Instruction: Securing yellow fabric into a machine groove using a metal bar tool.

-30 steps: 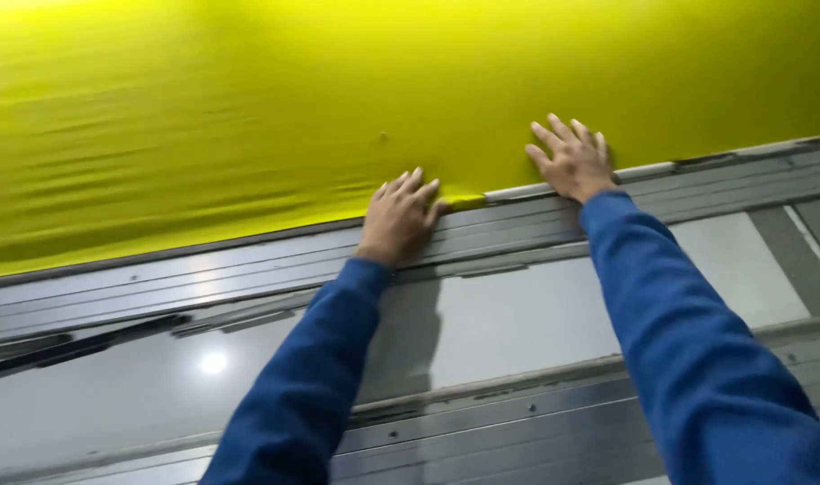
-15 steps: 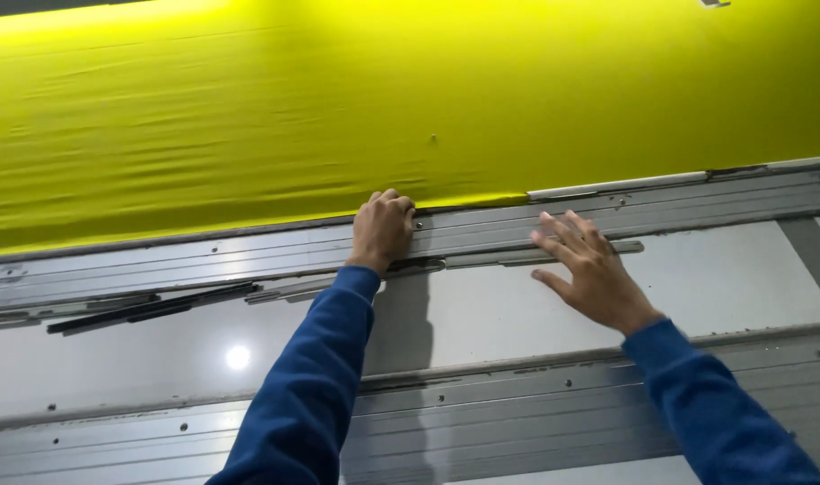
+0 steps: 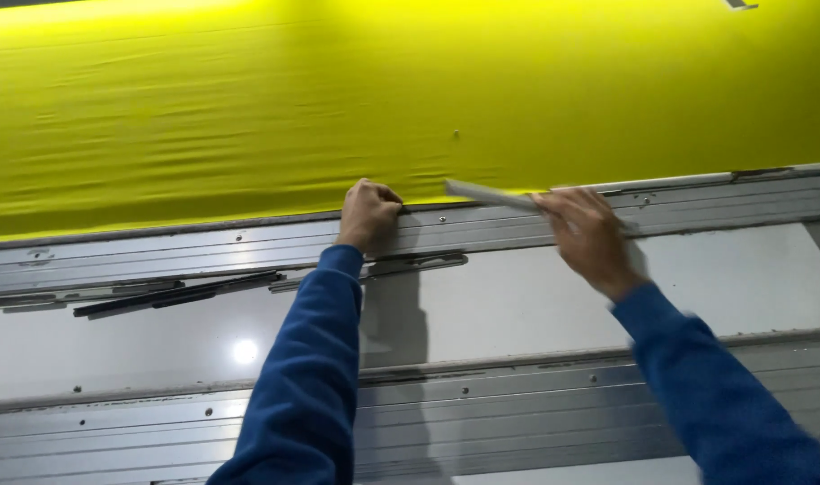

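A wide sheet of bright yellow fabric (image 3: 410, 99) is stretched across the upper half of the view, its lower edge lying on a grey metal frame rail (image 3: 203, 247). My left hand (image 3: 368, 216) is closed and presses the fabric's edge against the rail. My right hand (image 3: 589, 238) holds a thin grey metal strip (image 3: 491, 194) by one end, its free end pointing left over the fabric's edge. Both arms wear blue sleeves.
Loose grey metal strips (image 3: 410, 266) and a dark strip (image 3: 172, 295) lie along the rail's lower groove. A glossy white panel (image 3: 517, 305) sits below, then a second metal rail (image 3: 517, 404) with screws.
My right hand left the white panel, picked up a grey strip from the rail and brought it to the fabric's edge. My left hand stayed closed at the edge.
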